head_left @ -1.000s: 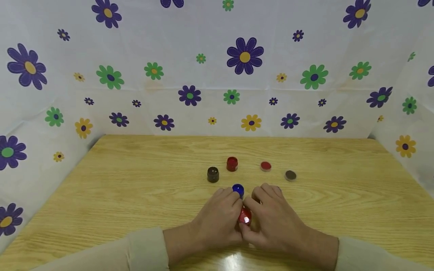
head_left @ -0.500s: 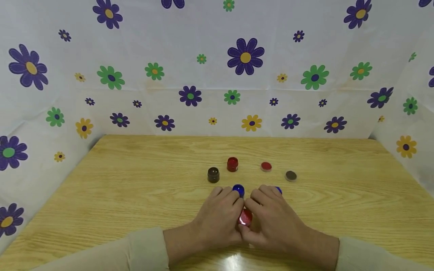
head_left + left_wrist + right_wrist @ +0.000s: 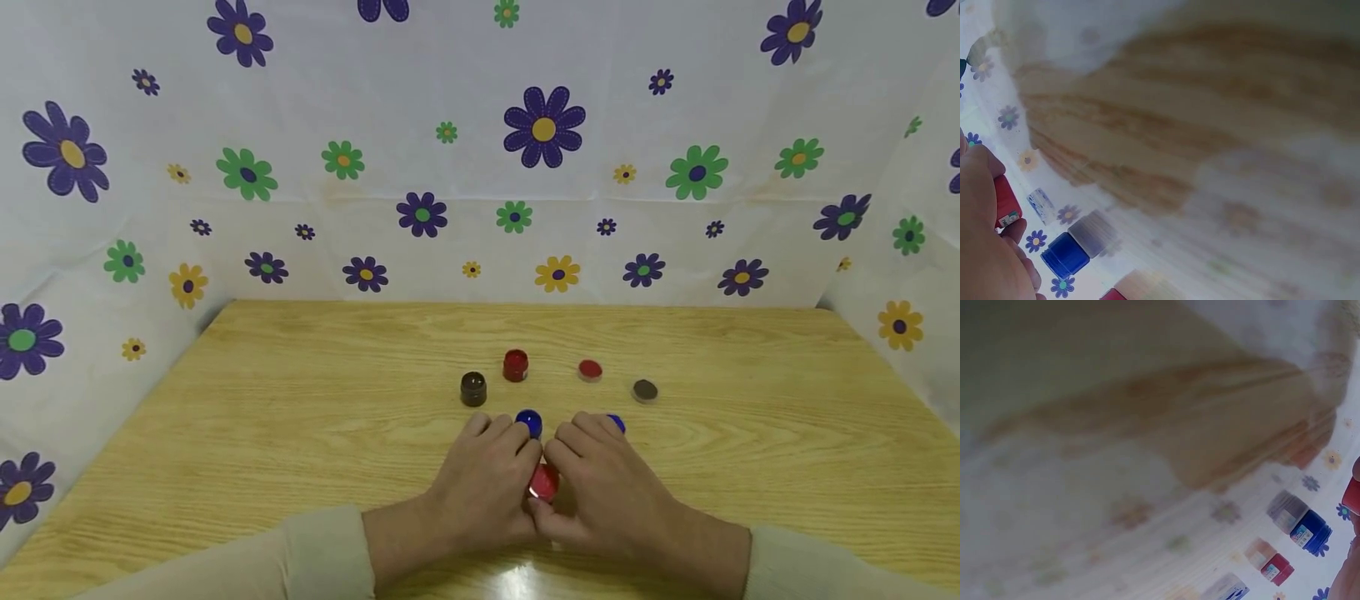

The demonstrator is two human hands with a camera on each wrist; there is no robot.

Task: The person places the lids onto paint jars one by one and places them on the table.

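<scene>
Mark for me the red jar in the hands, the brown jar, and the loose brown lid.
red jar (image 3: 543, 482), head view, on its shiny red top.
brown jar (image 3: 473, 388), head view, on its side wall.
brown lid (image 3: 644, 389), head view, on its top face.

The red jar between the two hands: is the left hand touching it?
Touching. The head view shows the left hand with fingers curled against the red jar; the left wrist view shows no gap either.
</scene>
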